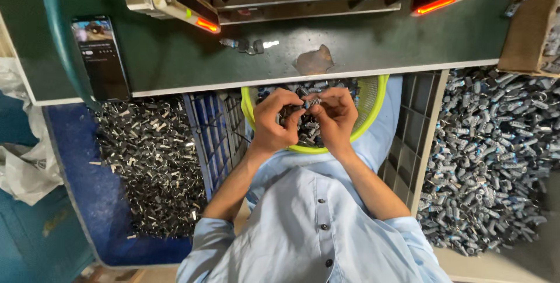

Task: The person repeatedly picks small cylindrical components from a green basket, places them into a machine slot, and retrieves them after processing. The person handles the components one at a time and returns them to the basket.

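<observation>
Holding a small grey metal part (313,102) between the fingertips of both hands, the person is sitting at a dark green machine table (175,55). The left hand (277,121) is curling its fingers narrowly around one end of the part, and the right hand (335,116) is pinching the other end, so the two hands are touching each other at the thumbs. The part is staying just above a round yellow-green plastic basket (373,105), which is resting on the lap of the person and is holding many more small grey parts. The part is too small to tell its exact shape.

The person is wearing a light blue shirt (309,230) with dark buttons, and the sleeves are rolled up to the elbows.

On the left side, a blue tray (76,166) is lying beside the knee, and a heap of thin dark metal clips (151,160) is filling it. On the right side, a big pile of grey cylindrical pieces (496,154) is lying well apart from the hands. Between the piles and the basket, grey-blue plastic crates (213,131) are standing under the edge of the table.

On the table, a dark phone (100,55) is lying at the left with its screen lit. Two red lights (434,4) are glowing on the machine at the top. A few small parts (248,45) and a brownish worn patch (314,61) are showing near the middle of the table.
</observation>
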A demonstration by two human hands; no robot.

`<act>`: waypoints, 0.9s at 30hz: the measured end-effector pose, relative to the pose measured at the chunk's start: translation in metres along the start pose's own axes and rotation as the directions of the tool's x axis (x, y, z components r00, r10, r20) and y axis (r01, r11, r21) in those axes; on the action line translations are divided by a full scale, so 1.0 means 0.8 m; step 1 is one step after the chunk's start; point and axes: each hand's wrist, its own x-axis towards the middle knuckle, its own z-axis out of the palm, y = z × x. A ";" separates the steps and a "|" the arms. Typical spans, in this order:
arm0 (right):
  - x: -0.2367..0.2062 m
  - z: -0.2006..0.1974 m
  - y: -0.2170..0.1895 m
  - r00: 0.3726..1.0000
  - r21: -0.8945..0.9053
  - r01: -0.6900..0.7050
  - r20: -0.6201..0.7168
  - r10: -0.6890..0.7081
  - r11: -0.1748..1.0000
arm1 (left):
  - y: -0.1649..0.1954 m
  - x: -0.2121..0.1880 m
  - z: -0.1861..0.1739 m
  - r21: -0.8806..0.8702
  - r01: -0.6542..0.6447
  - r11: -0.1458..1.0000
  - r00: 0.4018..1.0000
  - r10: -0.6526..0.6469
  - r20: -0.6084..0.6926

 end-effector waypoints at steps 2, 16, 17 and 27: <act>0.000 -0.004 0.004 0.999 0.017 -0.013 0.034 0.012 1.000 | 0.002 0.002 0.003 0.081 -0.114 0.990 0.992 0.118 -0.043; 0.100 0.025 -0.100 0.984 -0.027 0.155 0.089 -0.152 0.988 | 0.019 -0.046 -0.092 -0.598 0.216 0.772 0.889 -0.408 -0.205; 0.127 0.033 -0.114 0.946 -0.261 0.322 0.133 -0.296 0.910 | 0.009 -0.045 -0.079 -0.574 0.374 0.728 0.893 -0.450 0.012; 0.244 0.037 -0.095 0.642 -0.622 0.726 0.460 -0.614 0.294 | -0.008 -0.023 0.013 0.240 0.125 0.963 0.985 -0.148 0.083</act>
